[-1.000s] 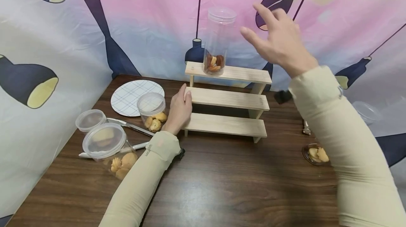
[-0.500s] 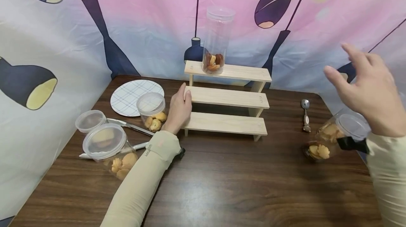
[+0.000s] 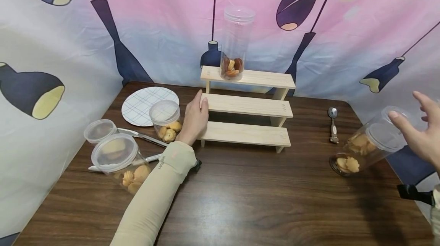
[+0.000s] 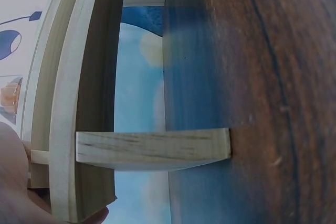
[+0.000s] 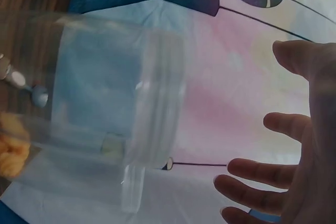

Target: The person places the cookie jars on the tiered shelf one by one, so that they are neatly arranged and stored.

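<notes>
My left hand (image 3: pixel 194 120) grips the left end of a three-tier wooden stand (image 3: pixel 245 105) at its middle shelf. In the left wrist view, fingertips curl under a shelf end (image 4: pixel 84 182). A tall clear jar (image 3: pixel 237 43) with brown and yellow cookies in its bottom stands on the top shelf. At the right edge, my right hand (image 3: pixel 421 131) hovers by the lids of two clear cookie jars, a front jar (image 3: pixel 369 154) and one behind it (image 3: pixel 355 133). Spread fingers (image 5: pixel 262 171) stay apart from the jar lid (image 5: pixel 160 98) in the right wrist view.
On the left are a checked round plate (image 3: pixel 137 108), a small cookie jar (image 3: pixel 165 120), a larger cookie jar (image 3: pixel 117 156) and another lidded jar (image 3: pixel 99 131). A knife (image 3: pixel 151 139) lies between them. A spoon (image 3: pixel 332 125) lies right of the stand.
My right hand has swung from above the stand's right side, rightward and down, to beside the cookie jars. My left hand has stayed on the stand.
</notes>
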### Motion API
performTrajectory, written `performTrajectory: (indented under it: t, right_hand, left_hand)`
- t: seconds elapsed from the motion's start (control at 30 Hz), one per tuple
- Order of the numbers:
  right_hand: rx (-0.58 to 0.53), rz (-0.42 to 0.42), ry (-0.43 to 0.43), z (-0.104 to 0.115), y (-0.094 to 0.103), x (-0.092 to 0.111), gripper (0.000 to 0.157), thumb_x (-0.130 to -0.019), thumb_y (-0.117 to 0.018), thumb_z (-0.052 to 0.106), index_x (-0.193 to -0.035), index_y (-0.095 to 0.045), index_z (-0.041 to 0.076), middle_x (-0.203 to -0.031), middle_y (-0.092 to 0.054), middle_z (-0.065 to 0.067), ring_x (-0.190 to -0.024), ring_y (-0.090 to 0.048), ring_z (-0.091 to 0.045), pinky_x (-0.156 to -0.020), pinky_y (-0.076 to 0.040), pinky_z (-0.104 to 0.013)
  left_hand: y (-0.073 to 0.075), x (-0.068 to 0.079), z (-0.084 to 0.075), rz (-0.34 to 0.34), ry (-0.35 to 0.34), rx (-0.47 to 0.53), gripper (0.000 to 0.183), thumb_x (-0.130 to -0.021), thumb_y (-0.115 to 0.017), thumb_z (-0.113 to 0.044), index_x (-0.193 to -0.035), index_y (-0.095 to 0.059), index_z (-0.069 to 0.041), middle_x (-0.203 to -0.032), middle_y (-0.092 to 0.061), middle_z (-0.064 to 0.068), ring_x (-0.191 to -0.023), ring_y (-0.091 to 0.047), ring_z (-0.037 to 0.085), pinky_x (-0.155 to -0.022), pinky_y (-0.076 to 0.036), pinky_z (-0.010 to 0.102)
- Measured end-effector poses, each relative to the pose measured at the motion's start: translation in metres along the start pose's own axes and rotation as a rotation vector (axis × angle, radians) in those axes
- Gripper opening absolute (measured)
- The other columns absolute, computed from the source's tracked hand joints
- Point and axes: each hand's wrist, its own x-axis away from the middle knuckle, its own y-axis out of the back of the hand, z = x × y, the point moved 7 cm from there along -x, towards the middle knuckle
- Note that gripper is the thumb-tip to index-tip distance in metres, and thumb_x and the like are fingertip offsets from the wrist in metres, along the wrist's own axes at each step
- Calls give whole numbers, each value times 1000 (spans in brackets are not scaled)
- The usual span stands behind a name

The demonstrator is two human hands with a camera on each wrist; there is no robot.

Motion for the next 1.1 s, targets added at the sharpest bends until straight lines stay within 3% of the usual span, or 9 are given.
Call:
performTrajectory:
  t: [0.1,0.13,0.27,0.4,0.7,1.1]
  right_hand:
    - [18,9,-8,-13,-6,4,73,-98,-50,55,-160,-24,27,-158,-29,-26,-125,-37,-56,-102,-35,-65]
    - [21,25,-4,-10,-6,6,75,-98,-52,54,-160,-24,23,-155,-29,-31,-122,-36,-58,-97,-35,-69]
    - [91,52,11,14,-2,18,84,-96,-46,65,-159,-26,11,-139,-35,-42,-110,-39,-59,-88,-34,-72]
    - [165,118,20,34,0,29,88,-97,-40,66,-157,-23,3,-131,-34,-47,-103,-40,-59,-82,-35,-72]
    - [239,236,-31,27,-10,35,93,-94,-46,67,-159,-16,7,-130,-30,-48,-107,-38,-59,-79,-35,-73]
    - [253,315,-45,24,-18,38,92,-94,-52,62,-161,-11,12,-137,-26,-50,-109,-36,-67,-75,-34,-78]
  left_hand:
    - [0,0,0,-5,-9,6,59,-108,-29,-41,-158,-28,-10,-158,-37,15,-144,-35,31,-119,-29,43]
    - [0,0,0,-7,-8,7,59,-108,-29,-41,-158,-28,-10,-157,-37,15,-144,-35,31,-119,-30,43]
    - [-1,0,1,-13,-8,7,58,-108,-29,-41,-158,-29,-10,-157,-38,15,-143,-37,30,-118,-31,43]
    - [-1,0,1,-9,-12,6,59,-108,-29,-41,-158,-29,-10,-157,-38,15,-143,-37,30,-118,-31,43]
    - [-1,2,4,2,10,4,59,-108,-27,-44,-159,-26,-14,-159,-35,12,-145,-34,30,-119,-30,44]
    - [0,0,0,-2,-3,-7,60,-108,-27,-44,-159,-26,-13,-159,-35,13,-145,-33,31,-119,-29,45]
